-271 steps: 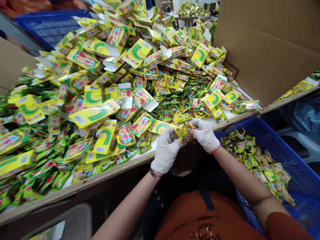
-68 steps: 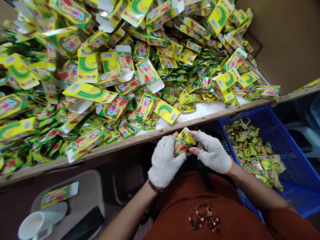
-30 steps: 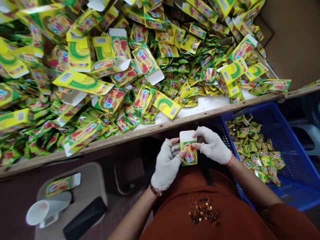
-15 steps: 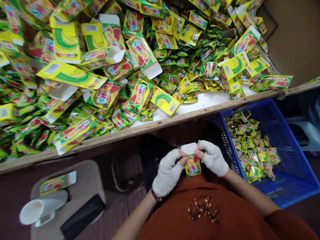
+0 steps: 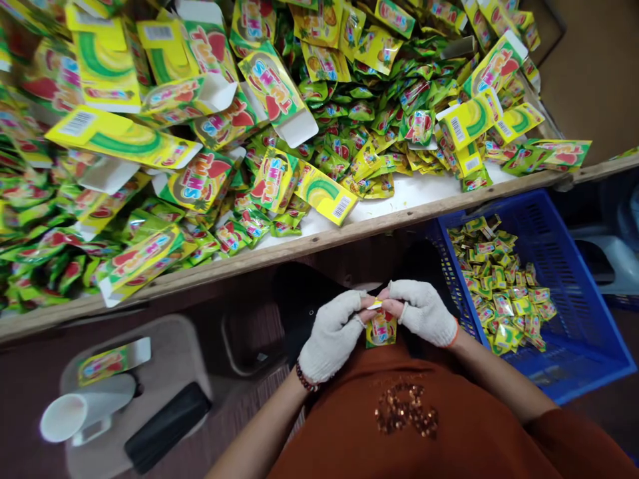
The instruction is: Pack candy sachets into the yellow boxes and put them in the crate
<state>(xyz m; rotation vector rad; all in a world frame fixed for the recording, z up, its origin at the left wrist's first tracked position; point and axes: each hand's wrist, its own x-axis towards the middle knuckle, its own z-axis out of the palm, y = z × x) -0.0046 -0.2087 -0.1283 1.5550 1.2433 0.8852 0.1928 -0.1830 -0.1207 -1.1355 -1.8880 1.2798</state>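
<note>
A small green and yellow box [image 5: 382,329] is held upright close to the brown shirt, its top flap folded down between the fingertips. My left hand [image 5: 335,332], in a white fingerless glove, pinches the box's upper left edge. My right hand [image 5: 421,313], gloved the same way, grips the upper right edge with thumb and fingers. Beyond the hands, a wooden-edged table [image 5: 379,206] carries a big heap of green candy packets [image 5: 344,150] and several cartons, such as a yellow one [image 5: 327,193] near the edge.
At the right stands a blue crate [image 5: 564,279] with many small filled boxes [image 5: 504,286]. On a stool [image 5: 174,339] at the lower left are a white mug [image 5: 74,416], a black case [image 5: 167,426] and a carton [image 5: 107,364].
The box's white top flap, upright before, is now bent down under the fingertips. Both hands stay on the box and are closer together. The view has shifted slightly.
</note>
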